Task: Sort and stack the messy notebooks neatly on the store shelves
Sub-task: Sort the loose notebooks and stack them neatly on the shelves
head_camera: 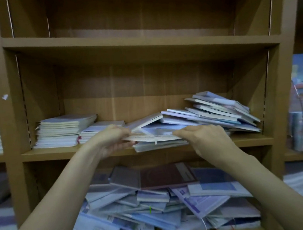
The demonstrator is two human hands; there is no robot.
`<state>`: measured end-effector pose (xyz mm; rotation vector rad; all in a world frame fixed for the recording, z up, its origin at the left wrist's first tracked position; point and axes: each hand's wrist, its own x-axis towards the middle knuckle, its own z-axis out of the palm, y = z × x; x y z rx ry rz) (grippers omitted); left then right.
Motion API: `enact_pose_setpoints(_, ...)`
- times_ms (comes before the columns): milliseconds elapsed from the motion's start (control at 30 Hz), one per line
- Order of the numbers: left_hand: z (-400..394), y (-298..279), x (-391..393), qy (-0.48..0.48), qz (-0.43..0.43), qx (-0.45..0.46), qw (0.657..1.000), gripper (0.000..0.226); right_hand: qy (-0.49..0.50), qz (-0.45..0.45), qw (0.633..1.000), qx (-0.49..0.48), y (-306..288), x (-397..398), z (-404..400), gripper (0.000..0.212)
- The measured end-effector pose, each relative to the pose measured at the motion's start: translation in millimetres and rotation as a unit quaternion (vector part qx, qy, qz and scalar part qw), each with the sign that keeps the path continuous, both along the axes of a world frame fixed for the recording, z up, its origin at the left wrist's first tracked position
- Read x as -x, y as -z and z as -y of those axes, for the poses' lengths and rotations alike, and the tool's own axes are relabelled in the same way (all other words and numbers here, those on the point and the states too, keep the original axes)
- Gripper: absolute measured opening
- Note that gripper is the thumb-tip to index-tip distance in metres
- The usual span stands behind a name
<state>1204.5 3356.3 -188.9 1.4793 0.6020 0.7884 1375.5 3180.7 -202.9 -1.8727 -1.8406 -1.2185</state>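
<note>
On the middle shelf (62,153), seen from the head camera, both hands grasp one thin notebook (154,138) at the front edge. The left hand (110,138) pinches its left end; the right hand (206,137) curls over its right end. Its long axis runs left to right, directly between the hands, with neither nearer. It rests on the slumped heap (220,112) of glossy, pale-covered books fanning up to the right. Left, a neat stack (60,131) sits square, soft paper edges aligned. Below lies a jumbled pile (163,201).
</note>
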Motion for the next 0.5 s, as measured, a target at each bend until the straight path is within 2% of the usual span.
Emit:
enact_pose_setpoints(67, 5.5, -3.3, 9.0, -0.002, 0.035, -0.003, 0.999, 0.008, -0.037, 0.008, 0.996, -0.08, 7.9, 1.8, 4.1, 0.058)
enact_pose_setpoints(133, 3.8, 4.8, 17.0, 0.008, 0.049, 0.027, 0.998, 0.008, -0.075, -0.013, 0.99, -0.12, 22.4, 8.5, 3.3, 0.04)
enact_pose_setpoints(200, 1.7, 18.2, 20.8, -0.012, 0.025, 0.034, 0.999, 0.009, -0.054, -0.149, 0.981, -0.116, 34.2, 15.1, 4.4, 0.032)
enact_pose_setpoints(267, -9.2, 29.4, 16.9, -0.105, -0.057, -0.09, 0.989, 0.024, 0.031, -0.276, 0.96, -0.04, 40.8, 9.8, 6.5, 0.028)
enact_pose_setpoints(333, -6.8, 27.9, 8.8, -0.09, -0.089, -0.192, 0.973, 0.037, 0.057, -0.383, 0.922, 0.009, 41.4, 6.5, 11.7, 0.027)
enact_pose_setpoints(367, -3.5, 27.2, 2.7, -0.045, -0.097, -0.205, 0.973, 0.039, 0.017, -0.466, 0.884, 0.015, 40.5, 4.5, 17.1, 0.03)
enact_pose_setpoints(400, 0.3, 27.5, -3.6, -0.006, -0.129, -0.213, 0.969, 0.041, -0.061, -0.589, 0.806, 0.025, 38.7, 2.8, 24.4, 0.036)
enact_pose_setpoints(433, 3.6, 30.2, -9.7, 0.013, -0.17, -0.227, 0.959, 0.045, -0.171, -0.708, 0.684, 0.044, 36.3, 1.3, 34.5, 0.042)
enact_pose_setpoints(467, 3.5, 36.6, -14.7, 0.012, -0.206, -0.236, 0.95, 0.052, -0.266, -0.79, 0.549, 0.063, 35.9, -1.8, 44.6, 0.044)
enact_pose_setpoints(500, 3.2, 44.1, -20.3, 0.002, -0.214, -0.24, 0.947, 0.057, -0.321, -0.821, 0.469, 0.058, 36.7, -5.7, 48.8, 0.043)
